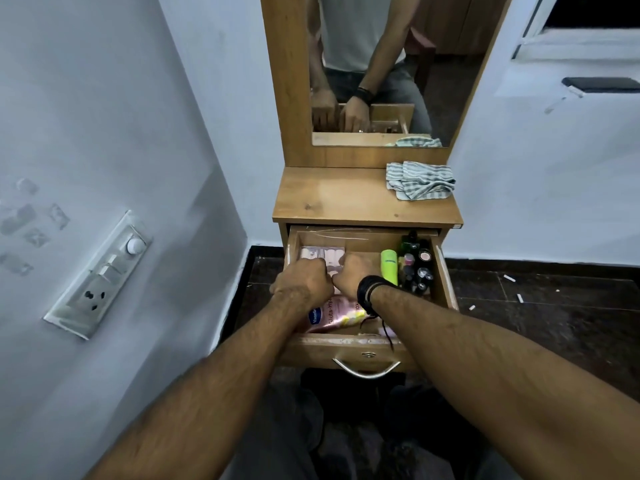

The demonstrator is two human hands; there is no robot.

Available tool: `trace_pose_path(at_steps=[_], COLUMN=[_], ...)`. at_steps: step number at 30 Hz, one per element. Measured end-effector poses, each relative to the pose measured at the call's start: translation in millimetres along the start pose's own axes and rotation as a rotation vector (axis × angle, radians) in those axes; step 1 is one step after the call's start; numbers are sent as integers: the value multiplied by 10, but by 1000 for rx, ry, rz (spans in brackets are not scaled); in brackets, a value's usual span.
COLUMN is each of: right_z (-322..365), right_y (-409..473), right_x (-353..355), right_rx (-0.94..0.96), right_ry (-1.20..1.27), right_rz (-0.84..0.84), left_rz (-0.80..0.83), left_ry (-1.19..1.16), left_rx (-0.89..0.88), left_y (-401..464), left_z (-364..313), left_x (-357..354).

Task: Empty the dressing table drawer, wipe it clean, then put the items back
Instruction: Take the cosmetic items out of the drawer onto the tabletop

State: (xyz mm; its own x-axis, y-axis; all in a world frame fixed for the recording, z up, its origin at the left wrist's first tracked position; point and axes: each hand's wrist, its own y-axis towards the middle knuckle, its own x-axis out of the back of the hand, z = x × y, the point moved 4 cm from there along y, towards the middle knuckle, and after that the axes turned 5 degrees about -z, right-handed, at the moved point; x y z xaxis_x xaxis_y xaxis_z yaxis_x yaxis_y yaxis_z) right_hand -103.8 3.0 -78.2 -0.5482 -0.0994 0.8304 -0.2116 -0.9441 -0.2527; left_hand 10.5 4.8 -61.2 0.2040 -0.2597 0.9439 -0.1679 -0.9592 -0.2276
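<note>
The wooden drawer (446,275) of the dressing table stands pulled out. Both hands reach into its left half. My left hand (304,280) and my right hand (356,275) have curled fingers on a pink patterned box (322,253) at the drawer's back left. A pink Vaseline lotion bottle (337,315) lies at the front, partly under my wrists. A lime green tube (389,266) lies in the middle, and several dark cosmetic bottles (417,268) fill the right side. A striped cloth (419,180) lies crumpled on the tabletop's right end.
The wooden tabletop (329,199) sits above the drawer, with a mirror (377,64) behind it. A wall with a switchboard (100,275) stands close on the left. Dark floor (554,323) lies on the right. The drawer's metal handle (367,368) faces me.
</note>
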Motion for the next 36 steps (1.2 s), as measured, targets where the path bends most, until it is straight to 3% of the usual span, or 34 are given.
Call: trace_pose_path(at_steps=[6, 13, 17, 28, 32, 36], right_z=[-49, -83, -138, -24, 74, 264], right_y=[211, 358, 401, 197, 158, 275], right_x=[-120, -10, 2, 318, 617, 773], right_rx=[-92, -279, -330, -254, -291, -268], right_ry=[95, 409, 483, 629, 761, 925], right_rz=[80, 213, 210, 171, 191, 191], left_rz=[-10, -10, -21, -100, -171, -259], left_ry=[16, -2, -14, 193, 70, -256], left_rx=[-34, -92, -124, -297, -327, -261], left_y=[71, 57, 26, -102, -80, 104], left_z=[38, 84, 103, 362, 488, 485], left_x=[-57, -72, -43, 200, 445, 722])
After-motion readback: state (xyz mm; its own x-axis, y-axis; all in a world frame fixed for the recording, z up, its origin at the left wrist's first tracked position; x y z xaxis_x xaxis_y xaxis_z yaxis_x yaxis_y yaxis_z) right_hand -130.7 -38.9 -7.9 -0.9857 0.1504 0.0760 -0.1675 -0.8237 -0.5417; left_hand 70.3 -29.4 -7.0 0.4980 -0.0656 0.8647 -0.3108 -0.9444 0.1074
